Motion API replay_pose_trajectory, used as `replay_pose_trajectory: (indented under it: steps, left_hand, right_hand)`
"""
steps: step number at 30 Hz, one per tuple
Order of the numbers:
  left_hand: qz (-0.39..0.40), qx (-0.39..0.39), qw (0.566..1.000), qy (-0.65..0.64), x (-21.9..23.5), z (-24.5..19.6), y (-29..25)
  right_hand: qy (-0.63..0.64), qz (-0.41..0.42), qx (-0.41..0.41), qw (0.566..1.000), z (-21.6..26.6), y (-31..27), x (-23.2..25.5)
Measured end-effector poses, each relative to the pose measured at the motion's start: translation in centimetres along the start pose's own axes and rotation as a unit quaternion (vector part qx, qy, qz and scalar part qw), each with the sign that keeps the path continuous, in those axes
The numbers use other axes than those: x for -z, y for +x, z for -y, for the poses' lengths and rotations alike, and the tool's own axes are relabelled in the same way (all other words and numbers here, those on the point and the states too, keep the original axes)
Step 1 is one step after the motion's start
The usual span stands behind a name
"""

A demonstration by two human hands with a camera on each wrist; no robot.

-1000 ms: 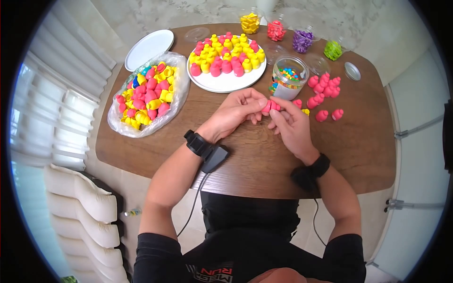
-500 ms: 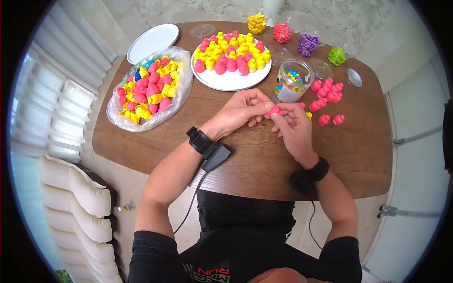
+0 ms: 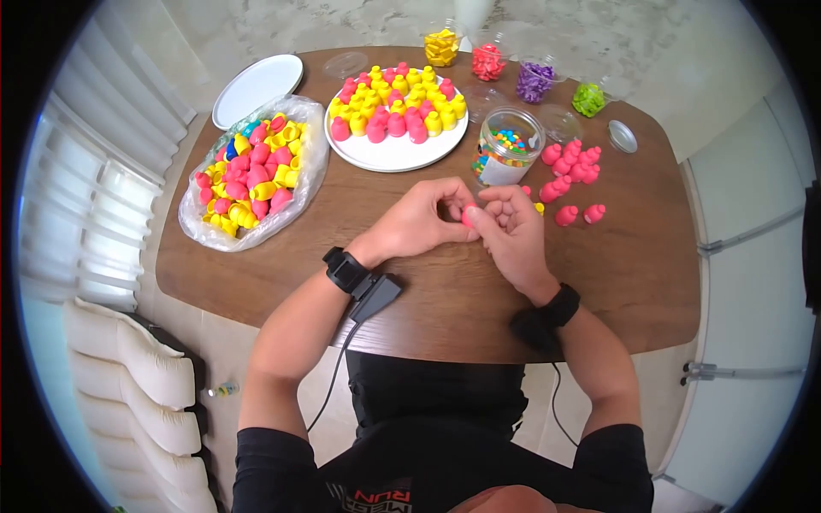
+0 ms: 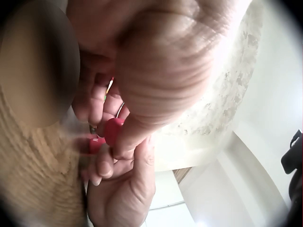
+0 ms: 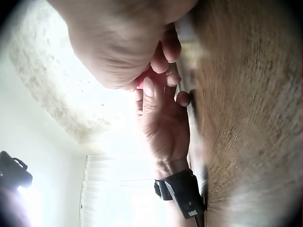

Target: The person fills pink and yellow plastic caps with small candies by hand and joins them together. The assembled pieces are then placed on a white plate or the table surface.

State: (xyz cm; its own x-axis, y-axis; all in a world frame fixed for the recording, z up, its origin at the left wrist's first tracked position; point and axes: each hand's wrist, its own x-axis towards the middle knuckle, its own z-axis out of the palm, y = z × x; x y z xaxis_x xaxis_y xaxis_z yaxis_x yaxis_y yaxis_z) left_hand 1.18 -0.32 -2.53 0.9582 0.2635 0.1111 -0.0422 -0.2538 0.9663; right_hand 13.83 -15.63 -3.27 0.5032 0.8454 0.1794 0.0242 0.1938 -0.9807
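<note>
A small pink piece [image 3: 468, 217] is sitting pinched between both hands just above the middle of the worktop [image 3: 650, 274]. The left hand [image 3: 419, 221] is curling its thumb and fingers onto it from one side, and the right hand [image 3: 506, 229] is closing its fingertips on it from the other, so both hands are clamped on the same piece; the left wrist view is showing it as a rounded pink cap [image 4: 113, 131] pressed between fingertips.

Judging by how things lie, the work is looking partly done: a cluster of finished pink pieces [image 3: 569, 167] is standing to the right of the hands, near a small metal lid [image 3: 623, 136], and a white plate [image 3: 393, 154] is carrying many upright pink and yellow ones. A lot seems left, since a clear plastic bag [image 3: 248, 175] is lying open, heaped with loose pink and yellow shells and a few blue.

An open jar [image 3: 500, 156] just beyond the hands is holding small multicoloured sweets. Along the far edge, four small tubs are holding yellow [image 3: 441, 47], red [image 3: 487, 61], purple [image 3: 534, 82] and green [image 3: 587, 98] bits. An empty white plate [image 3: 256, 90] is lying at the far left.
</note>
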Motion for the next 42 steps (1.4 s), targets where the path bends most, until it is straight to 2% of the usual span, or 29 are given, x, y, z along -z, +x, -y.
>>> replay_pose_trajectory:
  steps: [2,5,7,11,14,15,18,19,22,26,32,35,36,42]
  left_hand:
    - [0.006,0.034,0.996,0.079,0.0,-1.1,-0.2]
    - [-0.017,0.040,0.999,0.009,-0.2,-1.1,-0.4]
    - [-0.046,0.026,0.997,0.061,-0.2,-1.2,-0.4]
    - [-0.064,0.002,0.987,0.147,0.4,-1.2,-0.4]
    - [-0.072,0.012,0.973,0.220,0.8,-1.7,-0.4]
    - [-0.090,0.003,0.966,0.242,1.0,-1.5,-0.3]
    - [-0.096,0.034,0.974,0.202,1.6,-0.5,-0.2]
    - [-0.084,0.046,0.969,0.227,1.7,-0.8,-0.2]
    - [-0.065,0.064,0.982,0.164,1.8,1.5,0.3]
    - [-0.045,0.076,0.991,0.104,-0.9,-0.3,1.7]
    - [0.030,0.069,0.972,0.223,-4.0,-3.0,4.1]
    - [0.085,0.113,0.963,0.228,-4.9,-5.0,5.6]
    - [0.107,0.132,0.958,0.233,-5.1,-5.2,6.1]
    - [0.139,0.111,0.955,0.236,-5.9,-3.5,8.4]
  right_hand:
    - [-0.002,0.013,0.004,1.000,-0.6,0.2,0.2]
    - [0.003,0.005,0.015,1.000,-0.5,0.3,0.0]
    - [0.003,-0.020,0.026,0.999,0.0,0.0,-0.3]
    - [-0.086,0.068,0.054,0.992,0.3,-0.7,0.2]
    - [-0.192,0.250,0.058,0.947,0.9,-1.1,0.1]
    - [-0.227,0.239,0.082,0.941,1.2,-1.2,-0.3]
    - [-0.218,0.217,0.086,0.948,0.8,-1.2,-0.4]
    - [-0.214,0.208,0.100,0.949,0.5,-1.2,-0.4]
    - [-0.209,0.182,0.172,0.945,-0.4,-1.5,-0.4]
    - [-0.246,0.214,0.180,0.928,0.1,-2.1,-0.1]
    - [-0.231,0.226,0.192,0.927,0.3,-2.5,0.1]
    - [-0.237,0.240,0.196,0.921,0.6,-2.7,0.4]
    - [-0.236,0.240,0.198,0.921,0.7,-2.8,0.5]
    - [-0.218,0.242,0.176,0.929,0.6,-2.3,0.8]
